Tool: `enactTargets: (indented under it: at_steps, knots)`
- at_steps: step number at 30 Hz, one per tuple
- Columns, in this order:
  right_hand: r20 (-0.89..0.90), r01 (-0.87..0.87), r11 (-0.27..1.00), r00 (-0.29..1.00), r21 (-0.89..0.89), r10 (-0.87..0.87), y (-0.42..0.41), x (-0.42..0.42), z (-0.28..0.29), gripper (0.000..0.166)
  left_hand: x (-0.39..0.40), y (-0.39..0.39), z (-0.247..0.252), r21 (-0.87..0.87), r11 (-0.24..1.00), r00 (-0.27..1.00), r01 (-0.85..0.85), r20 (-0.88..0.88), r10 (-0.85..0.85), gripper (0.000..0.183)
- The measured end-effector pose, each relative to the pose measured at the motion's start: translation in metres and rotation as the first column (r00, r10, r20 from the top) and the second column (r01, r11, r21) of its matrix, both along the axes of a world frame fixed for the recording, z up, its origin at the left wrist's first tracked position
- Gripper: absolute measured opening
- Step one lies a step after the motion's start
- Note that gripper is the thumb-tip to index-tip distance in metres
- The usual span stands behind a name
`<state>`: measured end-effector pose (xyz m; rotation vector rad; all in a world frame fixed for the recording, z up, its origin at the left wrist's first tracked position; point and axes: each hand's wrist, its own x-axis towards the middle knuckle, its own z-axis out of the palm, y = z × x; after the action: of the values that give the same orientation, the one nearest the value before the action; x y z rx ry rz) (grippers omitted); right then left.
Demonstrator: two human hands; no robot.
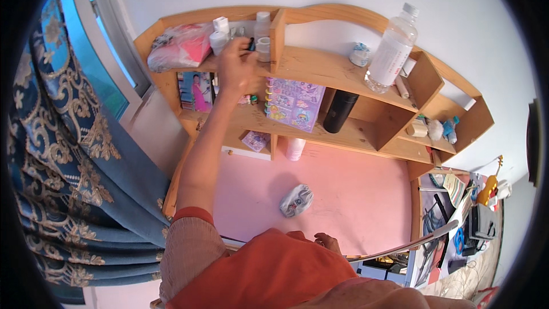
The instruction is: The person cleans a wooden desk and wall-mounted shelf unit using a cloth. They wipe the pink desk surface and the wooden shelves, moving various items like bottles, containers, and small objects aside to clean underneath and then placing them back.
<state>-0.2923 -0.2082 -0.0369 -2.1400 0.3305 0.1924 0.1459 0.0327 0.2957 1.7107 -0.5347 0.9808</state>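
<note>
My left hand [238,66] is raised to the upper left compartment of a wooden desk hutch [317,62], slightly blurred. A small dark item [251,44] shows at its fingertips; whether it is gripped cannot be told. White plastic bottles [218,40] and a clear bottle with a white jar [263,47] stand on either side. Low by the desk's front edge, my right hand [328,242] has its fingers loosely bent and apart, with nothing seen in them. A grey fabric pouch [296,200] lies on the pink desktop [356,197] beyond it.
A large clear bottle [391,49] stands on the top shelf. Below are a purple spiral notebook [295,104] and a black tumbler [341,111]. A plastic bag [182,47] lies upper left. Patterned curtains [73,159] hang at left; a cluttered table [454,219] stands at right.
</note>
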Motion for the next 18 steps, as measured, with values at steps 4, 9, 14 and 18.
enactTargets:
  at_steps: [4,9,14,18]
  knots:
    - [-0.062,0.013,1.0,0.998,0.01,-0.012,-0.004,-0.008,-0.018,0.027,-0.07,-0.03,0.009,-0.129,0.99,0.968,-0.056,0.236,0.085,0.022]
    - [-0.031,-0.033,0.999,0.999,-0.035,0.032,-0.003,-0.005,-0.013,0.027,-0.081,-0.119,0.028,0.213,0.946,0.915,0.243,0.273,-0.297,0.025]
    - [0.004,0.11,0.994,0.994,-0.01,-0.11,-0.001,-0.008,0.001,0.026,-0.017,-0.207,0.042,0.414,0.873,0.964,0.258,-0.162,-0.209,0.048]
    - [-0.034,0.21,0.977,0.977,0.024,-0.209,-0.003,-0.037,-0.016,0.027,-0.02,-0.239,0.052,0.42,0.856,0.92,0.302,-0.364,-0.146,0.053]
